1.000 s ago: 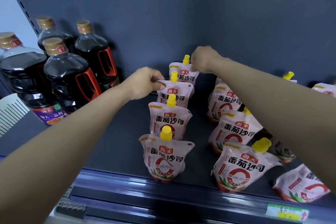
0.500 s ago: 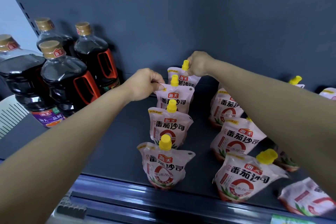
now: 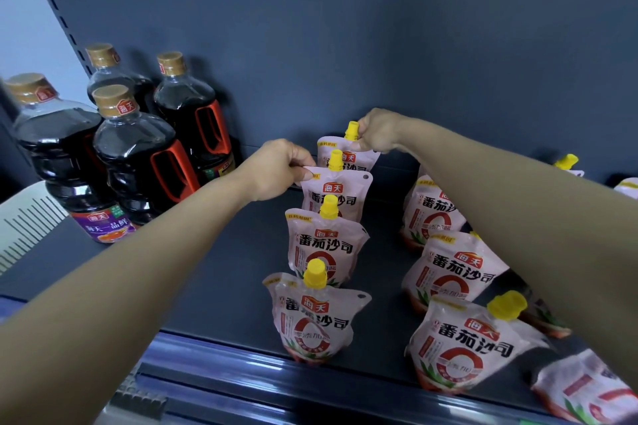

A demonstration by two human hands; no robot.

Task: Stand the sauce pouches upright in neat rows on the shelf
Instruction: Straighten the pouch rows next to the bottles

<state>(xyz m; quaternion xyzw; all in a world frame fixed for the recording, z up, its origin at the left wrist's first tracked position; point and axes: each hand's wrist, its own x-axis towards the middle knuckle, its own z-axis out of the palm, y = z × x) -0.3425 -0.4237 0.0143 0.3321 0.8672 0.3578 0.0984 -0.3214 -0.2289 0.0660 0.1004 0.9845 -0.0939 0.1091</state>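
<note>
On dark shelf (image 3: 221, 269), grey back panel (image 3: 345, 45), left fingers (image 3: 300, 158) pinching pouch (image 3: 340, 188), right fingers (image 3: 365, 133) rear pouch (image 3: 359, 160)

A dark grey back panel (image 3: 345, 28) filled the view from 10 to 3 o'clock. At 10 o'clock a slotted upright (image 3: 51, 0) edged it, with pale bluish wall (image 3: 17, 10) beyond. The matte dark shelf (image 3: 214, 269) ran from the centre toward 6 o'clock and ended in a glossy blue-grey rail (image 3: 241, 369) that caught soft light. At 9 o'clock sat a white slatted panel (image 3: 27, 221).
</note>
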